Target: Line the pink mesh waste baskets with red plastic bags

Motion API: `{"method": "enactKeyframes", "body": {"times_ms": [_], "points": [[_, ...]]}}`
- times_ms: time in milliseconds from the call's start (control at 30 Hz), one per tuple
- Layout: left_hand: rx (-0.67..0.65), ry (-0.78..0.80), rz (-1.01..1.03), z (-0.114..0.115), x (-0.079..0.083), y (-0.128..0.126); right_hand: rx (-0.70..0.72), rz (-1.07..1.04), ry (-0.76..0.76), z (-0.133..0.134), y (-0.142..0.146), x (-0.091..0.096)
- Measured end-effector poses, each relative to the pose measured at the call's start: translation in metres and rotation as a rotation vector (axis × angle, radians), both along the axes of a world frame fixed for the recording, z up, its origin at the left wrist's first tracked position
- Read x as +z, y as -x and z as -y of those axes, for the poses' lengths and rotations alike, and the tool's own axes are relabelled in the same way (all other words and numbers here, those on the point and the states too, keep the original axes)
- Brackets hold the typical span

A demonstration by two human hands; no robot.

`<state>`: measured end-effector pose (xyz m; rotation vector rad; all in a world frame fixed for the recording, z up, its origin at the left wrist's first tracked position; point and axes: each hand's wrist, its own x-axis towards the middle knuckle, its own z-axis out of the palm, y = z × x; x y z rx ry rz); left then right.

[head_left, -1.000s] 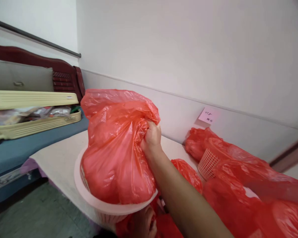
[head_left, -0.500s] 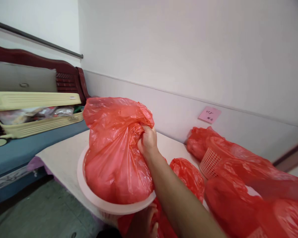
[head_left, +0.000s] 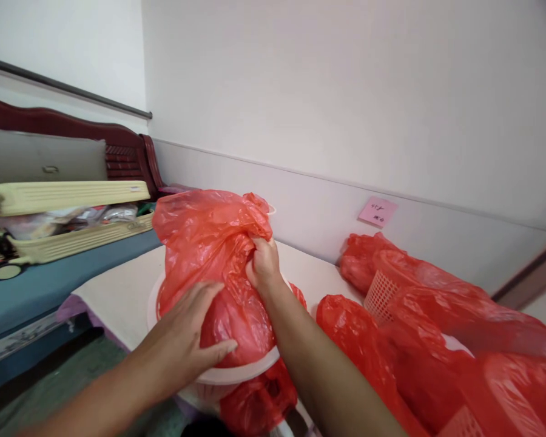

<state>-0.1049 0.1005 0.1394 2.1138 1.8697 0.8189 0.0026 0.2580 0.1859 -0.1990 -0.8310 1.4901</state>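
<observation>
A full, translucent red plastic bag (head_left: 195, 233) sits inside a round white basket (head_left: 255, 368), its upper part bunched and flopping over to the left. My right hand (head_left: 264, 262) is closed around the gathered neck of this bag. Against the bag's near left side lies my left hand (head_left: 193, 331), thumb and fingers spread apart. What the bag contains is hidden by the plastic. Beneath the basket's near rim, more crumpled red plastic (head_left: 259, 397) shows.
Several red bags and a perforated pink basket (head_left: 380, 297) crowd the right side. A pink note (head_left: 377, 211) with handwriting is stuck to the wall. At left, an open pale-yellow suitcase (head_left: 73, 197) full of packed items rests on a blue bed (head_left: 73, 261) with a dark wooden headboard.
My left hand has come up from below the basket's rim onto the front of the bag. The bag's top has sagged slightly, while my right hand keeps its grip.
</observation>
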Motion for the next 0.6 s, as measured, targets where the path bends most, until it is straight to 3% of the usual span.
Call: {"method": "enactKeyframes", "body": {"times_ms": [133, 300, 433, 600], "points": [[-0.015, 0.073, -0.261, -0.028, 0.014, -0.008, 0.068, 0.053, 0.026, 0.002, -0.002, -0.003], [-0.098, 0.12, -0.37, -0.047, 0.018, -0.013, 0.103, 0.079, 0.017, 0.004, -0.003, -0.008], [-0.16, 0.143, -0.401, -0.06, 0.013, -0.01, 0.107, 0.192, 0.006, 0.007, -0.006, -0.012], [-0.144, 0.191, -0.426, -0.072, -0.005, 0.007, 0.234, 0.603, -0.114, 0.013, -0.022, -0.021]]}}
